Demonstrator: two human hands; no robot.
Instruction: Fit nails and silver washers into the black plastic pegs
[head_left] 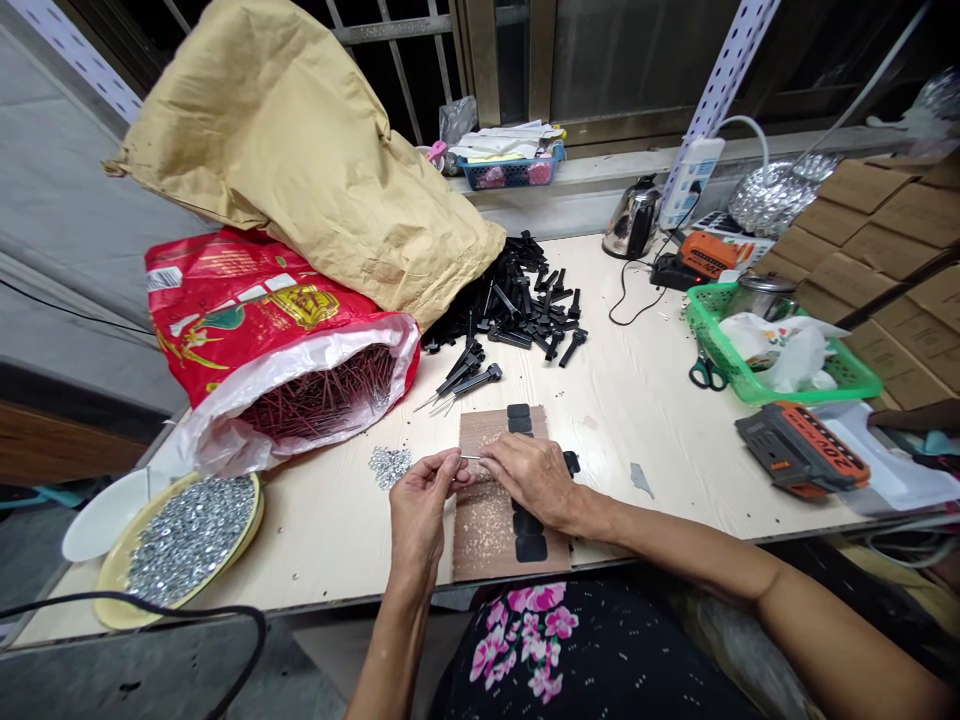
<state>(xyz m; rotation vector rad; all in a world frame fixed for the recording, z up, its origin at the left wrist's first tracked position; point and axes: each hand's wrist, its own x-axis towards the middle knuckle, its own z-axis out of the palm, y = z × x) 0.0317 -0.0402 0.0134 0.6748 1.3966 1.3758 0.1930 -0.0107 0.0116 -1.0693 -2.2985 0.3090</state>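
Note:
Over a brown board (480,555) at the table's front edge, my two hands meet. A thin metal rod (470,457) spans the gap between my fingertips. My left hand (422,505) pinches its left end with thumb and forefinger. At the other end, my right hand (532,478) has its fingers closed on the rod, above a row of black pads (531,548) on the board. A small pile of shiny silver pieces (389,466) lies left of the board. Beyond it are black plastic pieces with thin metal spikes (474,380).
A red bag (255,290) of reddish-brown rods (322,395) lies left, under a big paper sack (300,150) spilling black plastic parts (525,310). A yellow bowl (255,510) holds silver pieces. Rightward are scissors (707,373), a green basket (795,390) and a battery pack (802,450).

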